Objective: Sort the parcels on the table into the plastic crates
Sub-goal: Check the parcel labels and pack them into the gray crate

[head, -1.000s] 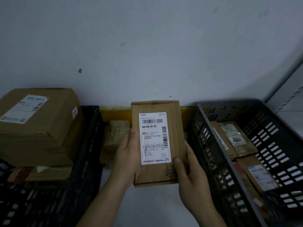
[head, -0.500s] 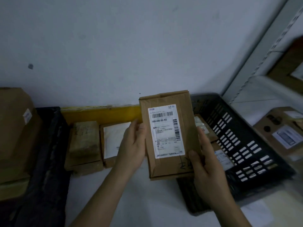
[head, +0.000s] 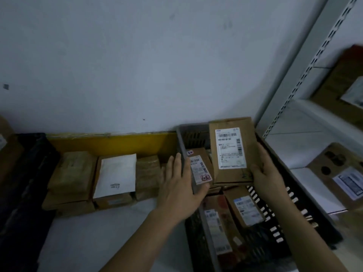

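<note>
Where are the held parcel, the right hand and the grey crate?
held parcel [head: 231,148], head view, on its white label.
right hand [head: 268,169], head view, back of the hand.
grey crate [head: 181,138], head view, left rim.

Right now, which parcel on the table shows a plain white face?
The middle parcel; both brown neighbours, left parcel and right parcel, show none.

Dim storage corner with wall, counter and shelving

We note a plain pale wall [head: 137,65] across the whole background, marked with a few small dark spots and faint scuffs. We observe a yellow strip [head: 110,142] running along its foot, where it meets the pale counter [head: 94,238]. At right stands a light metal shelving unit [head: 306,146] with a slotted upright [head: 314,61], its shelves holding cardboard boxes [head: 341,173]. Lighting is low and bluish throughout; we see no window.
</note>
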A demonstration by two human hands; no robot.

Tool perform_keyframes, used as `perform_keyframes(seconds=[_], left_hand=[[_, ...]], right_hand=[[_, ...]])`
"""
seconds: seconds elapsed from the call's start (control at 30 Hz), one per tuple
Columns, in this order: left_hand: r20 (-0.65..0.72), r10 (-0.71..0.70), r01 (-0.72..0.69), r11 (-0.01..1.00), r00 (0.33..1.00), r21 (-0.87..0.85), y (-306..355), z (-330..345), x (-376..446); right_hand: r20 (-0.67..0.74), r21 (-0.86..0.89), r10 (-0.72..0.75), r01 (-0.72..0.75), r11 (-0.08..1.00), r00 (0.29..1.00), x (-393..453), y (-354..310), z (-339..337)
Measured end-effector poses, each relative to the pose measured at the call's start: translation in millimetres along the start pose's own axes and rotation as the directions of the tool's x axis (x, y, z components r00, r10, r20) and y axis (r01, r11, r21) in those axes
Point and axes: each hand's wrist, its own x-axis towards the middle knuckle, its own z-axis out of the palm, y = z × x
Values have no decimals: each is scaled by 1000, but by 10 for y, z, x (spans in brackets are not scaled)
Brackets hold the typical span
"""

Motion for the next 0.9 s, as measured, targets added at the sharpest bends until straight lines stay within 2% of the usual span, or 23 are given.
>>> perform_keyframes(seconds=[0.17,0.33,0.4,0.53,0.63,0.9], left_hand=[[53,-124,121,991,991,51,234,393,105],[7,-220,218,969,975,118,319,550,48],[-15,-239,238,961,971,143,328,551,30],[-23,-271,271,952,962,145,341,586,10],[-45,-275,279,947,960,160,341,613,15],[-49,-297,301,942,954,150,323,622,15]], right_hand=[[226,-124,-51,81,989,973,624,557,520],[337,-177,37,25,984,941,945,867,1066],[352,-221,28,54,974,936,977,959,1235],[415,-381,-21,195,904,910,980,1139,1441],[485,-522,-15,303,797,875,998,1277,1501],[510,-626,-27,392,674,860,986,1255,1487]])
